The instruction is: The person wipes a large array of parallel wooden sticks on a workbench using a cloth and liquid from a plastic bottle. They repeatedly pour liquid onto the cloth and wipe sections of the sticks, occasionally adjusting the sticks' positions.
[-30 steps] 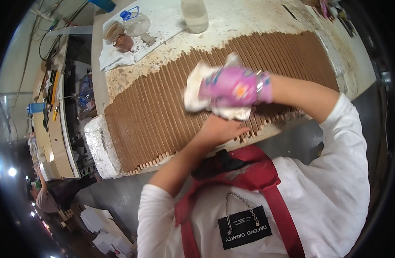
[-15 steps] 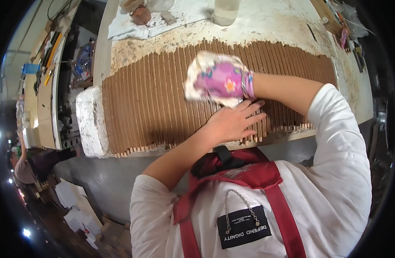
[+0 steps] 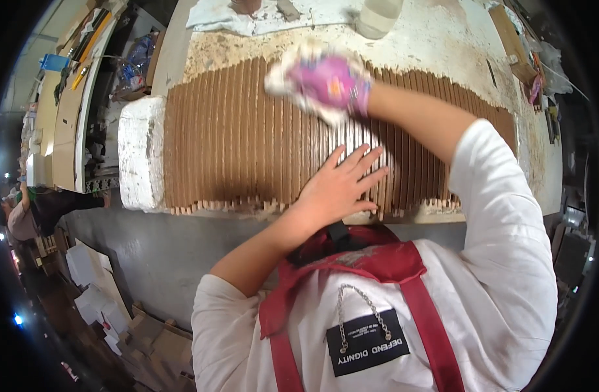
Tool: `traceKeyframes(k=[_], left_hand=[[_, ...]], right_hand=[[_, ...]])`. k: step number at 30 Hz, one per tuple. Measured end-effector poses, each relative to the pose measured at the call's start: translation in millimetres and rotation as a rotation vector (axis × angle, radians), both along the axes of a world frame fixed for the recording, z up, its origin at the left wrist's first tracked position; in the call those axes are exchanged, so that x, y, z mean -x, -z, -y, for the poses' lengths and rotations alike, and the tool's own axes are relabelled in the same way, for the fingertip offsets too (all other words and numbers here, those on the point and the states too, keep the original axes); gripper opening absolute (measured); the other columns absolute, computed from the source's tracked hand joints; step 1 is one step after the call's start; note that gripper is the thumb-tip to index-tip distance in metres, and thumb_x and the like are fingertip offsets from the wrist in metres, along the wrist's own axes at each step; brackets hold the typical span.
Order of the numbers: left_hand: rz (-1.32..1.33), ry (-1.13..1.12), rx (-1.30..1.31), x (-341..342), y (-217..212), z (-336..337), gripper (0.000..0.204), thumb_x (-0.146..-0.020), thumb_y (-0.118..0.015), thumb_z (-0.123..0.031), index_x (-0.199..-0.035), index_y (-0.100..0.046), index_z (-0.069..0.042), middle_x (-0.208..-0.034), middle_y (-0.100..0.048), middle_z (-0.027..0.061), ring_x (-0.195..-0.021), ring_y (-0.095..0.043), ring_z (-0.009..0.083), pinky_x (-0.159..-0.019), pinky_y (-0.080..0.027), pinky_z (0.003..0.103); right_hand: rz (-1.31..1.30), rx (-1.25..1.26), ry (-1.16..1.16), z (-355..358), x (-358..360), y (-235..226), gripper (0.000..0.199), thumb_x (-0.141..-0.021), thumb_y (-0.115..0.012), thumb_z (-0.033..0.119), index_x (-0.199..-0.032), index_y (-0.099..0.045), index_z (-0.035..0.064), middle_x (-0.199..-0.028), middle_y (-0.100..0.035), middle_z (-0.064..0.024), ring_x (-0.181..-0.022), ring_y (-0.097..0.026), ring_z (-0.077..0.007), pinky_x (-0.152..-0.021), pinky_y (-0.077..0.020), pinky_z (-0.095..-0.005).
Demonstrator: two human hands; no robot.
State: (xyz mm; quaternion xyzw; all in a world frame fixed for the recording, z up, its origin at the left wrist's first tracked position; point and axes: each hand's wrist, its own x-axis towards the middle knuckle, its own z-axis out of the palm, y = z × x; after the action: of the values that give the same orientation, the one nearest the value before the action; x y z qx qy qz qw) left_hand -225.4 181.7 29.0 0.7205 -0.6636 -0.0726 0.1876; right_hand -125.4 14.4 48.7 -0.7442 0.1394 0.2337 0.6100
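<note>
A wide row of thin brown wooden strips [image 3: 227, 130] lies side by side on the worktable, their ends uneven. My left hand [image 3: 338, 183] is bare and rests flat on the strips near their close ends, fingers spread. My right hand [image 3: 332, 81], in a purple flowered glove, presses a cream cloth [image 3: 283, 78] onto the far part of the row; motion blurs both. Between the hands several strips shine as if wet. A white wrapped block [image 3: 142, 153] stands against the left end of the row.
A clear jar with pale liquid [image 3: 378, 18] stands at the back on the stained worktable [image 3: 211, 49], beside a white cloth [image 3: 260, 19]. Shelves with tools [image 3: 94, 72] are on the left. Cardboard [image 3: 149, 346] lies on the floor. Another person [image 3: 35, 215] is far left.
My gloved right hand and the cloth have moved away from me and slightly left across the strips. The left hand stays spread on the strips, now apart from the right. The view has shifted.
</note>
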Motion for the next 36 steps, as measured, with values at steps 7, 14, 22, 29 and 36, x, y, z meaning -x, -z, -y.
traceKeyframes(k=[7,14,22,29,36], left_hand=[[0.010,-0.048,-0.074,-0.9,8.9,-2.8,0.069,-0.086,-0.053,-0.057,-0.143,-0.038,-0.021,-0.151,-0.032,0.0110,-0.136,-0.034,0.0283,-0.103,-0.034,0.047],[-0.232,-0.019,0.085,-13.1,-5.8,-1.0,0.058,-0.089,-0.056,-0.042,-0.136,-0.047,-0.010,-0.145,-0.041,0.0141,-0.134,-0.037,0.0312,-0.111,-0.027,0.046],[-0.085,-0.493,0.145,-42.7,-23.8,-74.8,0.046,-0.083,-0.062,-0.011,-0.126,-0.053,-0.001,-0.136,-0.049,0.0185,-0.127,-0.045,0.0371,-0.106,-0.035,0.046],[0.068,-0.419,-0.179,-7.8,-12.5,-71.7,0.091,-0.064,-0.079,-0.045,-0.140,-0.042,-0.011,-0.149,-0.033,0.0138,-0.138,-0.029,0.0346,-0.108,-0.025,0.054],[0.074,-0.405,-0.197,-8.6,-14.2,-72.6,0.102,-0.061,-0.080,-0.049,-0.141,-0.037,-0.003,-0.151,-0.029,0.0141,-0.139,-0.027,0.0336,-0.109,-0.024,0.053]], right_hand=[[0.768,0.697,-0.658,-25.5,31.4,18.4,0.029,-0.089,-0.057,0.035,-0.105,-0.061,0.0117,-0.079,-0.066,-0.0029,-0.072,-0.067,-0.0156,-0.095,-0.0414,-0.0391],[0.300,0.679,-0.060,40.9,-39.0,-19.4,0.043,-0.095,-0.054,0.034,-0.128,-0.054,0.0064,-0.102,-0.069,-0.0091,-0.072,-0.066,-0.0153,-0.066,-0.0553,-0.0267],[0.333,0.330,0.051,99.0,73.9,-37.8,0.035,-0.094,-0.056,0.029,-0.122,-0.055,0.0082,-0.093,-0.068,-0.0103,-0.073,-0.069,-0.0187,-0.057,-0.0585,-0.0302],[0.800,1.102,-0.084,94.0,99.7,34.6,0.029,-0.091,-0.056,0.034,-0.113,-0.055,0.0141,-0.096,-0.064,-0.0119,-0.075,-0.064,-0.0334,-0.060,-0.0499,-0.0447],[0.792,1.073,-0.073,87.9,102.5,21.2,0.027,-0.091,-0.055,0.031,-0.110,-0.056,0.0113,-0.098,-0.063,-0.0142,-0.080,-0.064,-0.0346,-0.064,-0.0497,-0.0445]])
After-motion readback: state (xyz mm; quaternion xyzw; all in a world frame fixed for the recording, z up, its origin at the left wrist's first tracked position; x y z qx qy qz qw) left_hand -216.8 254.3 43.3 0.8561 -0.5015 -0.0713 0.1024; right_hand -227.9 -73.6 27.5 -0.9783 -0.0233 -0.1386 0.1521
